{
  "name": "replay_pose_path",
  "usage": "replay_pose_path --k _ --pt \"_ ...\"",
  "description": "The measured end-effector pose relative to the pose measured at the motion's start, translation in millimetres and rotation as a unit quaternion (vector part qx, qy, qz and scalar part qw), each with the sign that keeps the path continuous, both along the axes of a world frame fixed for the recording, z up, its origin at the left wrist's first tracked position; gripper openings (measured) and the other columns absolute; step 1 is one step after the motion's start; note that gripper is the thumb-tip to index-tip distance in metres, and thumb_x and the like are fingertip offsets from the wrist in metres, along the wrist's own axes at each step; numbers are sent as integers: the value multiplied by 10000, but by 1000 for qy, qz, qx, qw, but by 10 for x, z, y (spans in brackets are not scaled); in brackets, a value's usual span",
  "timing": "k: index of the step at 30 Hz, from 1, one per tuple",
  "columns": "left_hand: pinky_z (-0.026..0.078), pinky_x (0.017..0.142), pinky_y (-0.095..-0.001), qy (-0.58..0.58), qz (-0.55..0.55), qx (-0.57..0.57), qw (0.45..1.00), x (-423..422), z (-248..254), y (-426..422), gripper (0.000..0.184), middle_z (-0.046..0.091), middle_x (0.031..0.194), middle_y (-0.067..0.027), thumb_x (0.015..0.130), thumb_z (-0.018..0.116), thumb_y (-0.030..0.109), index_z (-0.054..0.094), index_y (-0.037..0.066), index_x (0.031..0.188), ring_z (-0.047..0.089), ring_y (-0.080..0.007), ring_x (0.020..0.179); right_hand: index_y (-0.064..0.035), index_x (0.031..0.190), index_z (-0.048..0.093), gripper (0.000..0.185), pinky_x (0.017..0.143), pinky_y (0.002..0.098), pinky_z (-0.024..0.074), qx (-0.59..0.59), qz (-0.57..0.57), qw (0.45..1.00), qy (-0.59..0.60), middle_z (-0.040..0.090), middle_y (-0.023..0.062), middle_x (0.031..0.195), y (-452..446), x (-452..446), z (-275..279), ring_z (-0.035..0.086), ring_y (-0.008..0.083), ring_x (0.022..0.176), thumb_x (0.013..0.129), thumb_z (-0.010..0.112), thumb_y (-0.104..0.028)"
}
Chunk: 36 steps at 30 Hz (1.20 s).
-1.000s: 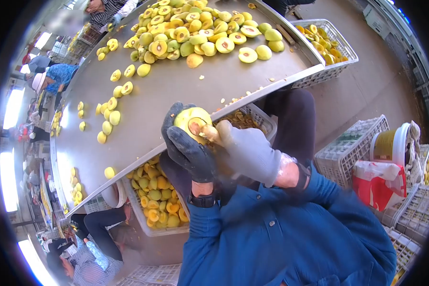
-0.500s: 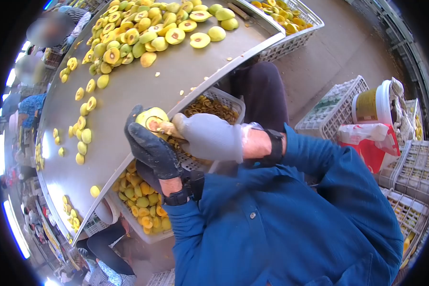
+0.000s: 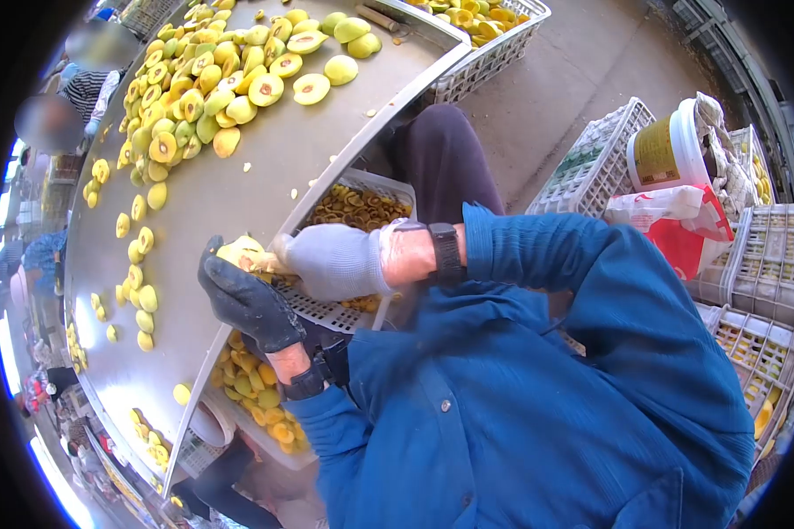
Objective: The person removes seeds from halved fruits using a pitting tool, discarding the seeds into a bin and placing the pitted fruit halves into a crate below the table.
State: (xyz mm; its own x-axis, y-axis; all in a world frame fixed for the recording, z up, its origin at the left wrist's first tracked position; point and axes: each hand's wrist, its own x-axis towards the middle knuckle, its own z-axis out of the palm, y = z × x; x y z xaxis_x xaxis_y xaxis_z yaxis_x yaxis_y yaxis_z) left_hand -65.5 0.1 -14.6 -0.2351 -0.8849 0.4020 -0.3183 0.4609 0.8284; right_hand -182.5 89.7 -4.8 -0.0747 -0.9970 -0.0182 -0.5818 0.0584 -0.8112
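The dark-gloved left hand (image 3: 249,297) curls around a halved, rounded yellow fruit (image 3: 238,248), near the grey metal table's (image 3: 225,196) edge. At three o'clock from it, the pale-grey-gloved right hand (image 3: 337,261) is closed against the fruit; I can't see what it grips. Heaped yellow-green fruit halves (image 3: 207,97) lie at twelve.

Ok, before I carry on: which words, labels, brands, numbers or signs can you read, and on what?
No text is legible.
White plastic bucket with a brownish-yellow label: print at the label's lower edge, too small and blurred.
Red-and-white plastic bag: red marking, too blurred to read.
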Motion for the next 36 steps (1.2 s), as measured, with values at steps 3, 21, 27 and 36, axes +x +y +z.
replay_pose_path --k 3,21,27,36 --pt "493 914 -368 -21 11 -24 999 4 -30 -2 424 620 1134 -130 1042 350 303 598 -17 1165 605 -244 1019 45 1025 566 302 716 447 511 32 -5 993 -117 655 262 840 -64 65 -83 654 425 838 789 638 -128" --pt "535 841 -390 152 -152 85 973 103 -30 -16 538 656 1014 -181 1037 354 412 578 -61 1160 647 -273 919 48 950 613 264 713 416 511 37 0 968 -248 665 252 842 110 129 -28 671 380 824 802 606 -170" --pt "544 808 -389 51 -275 134 951 313 -17 -158 536 664 984 -167 1023 401 455 597 -39 1090 655 -267 882 26 1058 615 318 694 376 515 56 33 993 -99 669 201 800 219 106 -74 681 288 763 807 640 -167" --pt "557 796 -374 197 -83 192 958 232 59 192 652 668 971 -160 1011 351 544 594 -54 1108 666 -266 855 16 1029 595 249 633 328 511 96 34 984 -148 670 130 743 243 195 130 678 210 733 884 636 -183"
